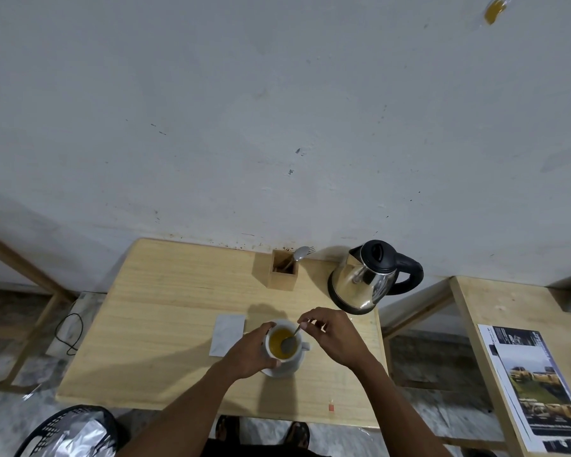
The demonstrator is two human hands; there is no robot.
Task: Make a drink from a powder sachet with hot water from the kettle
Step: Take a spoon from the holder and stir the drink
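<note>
- The white cup (289, 361) of orange drink stands on the tabletop (165, 324), near its front edge.
- The left hand (253, 351) wraps around the cup's left side.
- The right hand (333, 334) pinches the spoon (292, 338) handle, its bowl in the drink.
- The kettle (366, 278) stands well behind, to the right.

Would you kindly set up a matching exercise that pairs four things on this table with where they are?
Things:
1. kettle
2. spoon
3. wooden box
4. white sheet

Places:
A. flat on the table, left of the cup
B. in the yellow drink, handle pinched by the right hand
C. at the table's back right corner
D. by the wall, left of the kettle, with cutlery inside

Pairs: 1-C, 2-B, 3-D, 4-A
</note>
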